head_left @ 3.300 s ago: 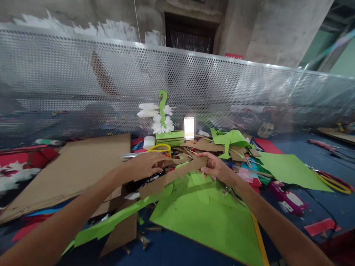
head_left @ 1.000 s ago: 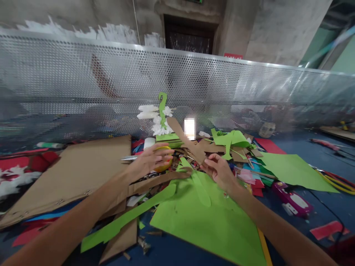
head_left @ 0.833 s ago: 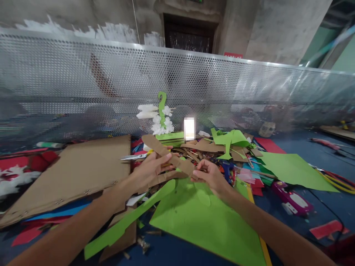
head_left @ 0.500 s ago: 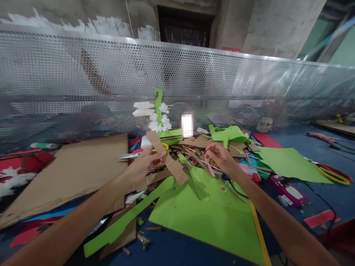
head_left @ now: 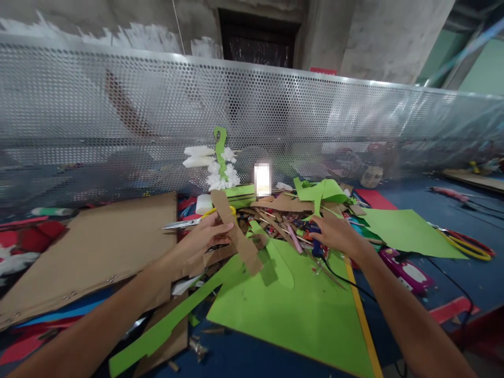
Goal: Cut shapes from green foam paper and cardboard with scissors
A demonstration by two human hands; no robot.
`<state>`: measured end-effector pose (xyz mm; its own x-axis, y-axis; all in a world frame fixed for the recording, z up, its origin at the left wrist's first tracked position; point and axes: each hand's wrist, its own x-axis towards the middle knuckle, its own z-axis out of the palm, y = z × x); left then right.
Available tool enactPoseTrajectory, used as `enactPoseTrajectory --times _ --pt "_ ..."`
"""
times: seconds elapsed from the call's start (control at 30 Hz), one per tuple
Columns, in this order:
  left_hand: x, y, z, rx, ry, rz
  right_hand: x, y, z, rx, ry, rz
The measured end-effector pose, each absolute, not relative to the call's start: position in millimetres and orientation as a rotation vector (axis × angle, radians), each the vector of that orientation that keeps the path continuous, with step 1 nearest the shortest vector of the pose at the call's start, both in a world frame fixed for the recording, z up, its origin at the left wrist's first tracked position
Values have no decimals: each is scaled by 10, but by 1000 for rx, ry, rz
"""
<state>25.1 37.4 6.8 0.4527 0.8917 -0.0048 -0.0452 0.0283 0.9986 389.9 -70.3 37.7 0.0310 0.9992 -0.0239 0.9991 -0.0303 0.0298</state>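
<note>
A bent strip of brown cardboard [head_left: 242, 239] is pinched in my left hand [head_left: 210, 231], tilted above the green sheet [head_left: 299, 310]. Scissors with yellow handles [head_left: 183, 224] lie by that hand, partly hidden behind it. My right hand [head_left: 334, 233] has its fingers round a dark blue glue gun [head_left: 316, 248], whose black cord runs off to the right. The hand covers part of the gun. Just left of the gun, a pink stick [head_left: 294, 239] rests on the scrap pile.
A large cardboard sheet [head_left: 118, 247] covers the left side. White flowers with a green curl [head_left: 222, 170] stand at the back, before a perforated metal screen [head_left: 157, 105]. On the right lie red-and-yellow scissors [head_left: 468, 247] and a purple device [head_left: 407, 273].
My right hand has moved right, from near the pink stick to the glue gun, and taken hold of it. My left hand still holds the cardboard strip, turned slightly.
</note>
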Motion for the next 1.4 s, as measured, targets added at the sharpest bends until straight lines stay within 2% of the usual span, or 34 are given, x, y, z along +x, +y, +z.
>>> enactPoseTrajectory --times 0.47,0.7,0.9,1.2,1.4 --pt "226 389 191 1324 897 862 4293 -666 234 2268 2150 -52" --pt "44 592 359 1084 941 949 4402 -689 372 2384 2193 -234" --pt "-31 613 527 990 894 1018 4359 -652 481 2541 2257 -228" --pt "-124 663 628 946 861 1161 3756 -500 528 2331 2445 -293" --pt "-154 646 698 1019 854 1204 3136 -424 287 2013 2651 -318"
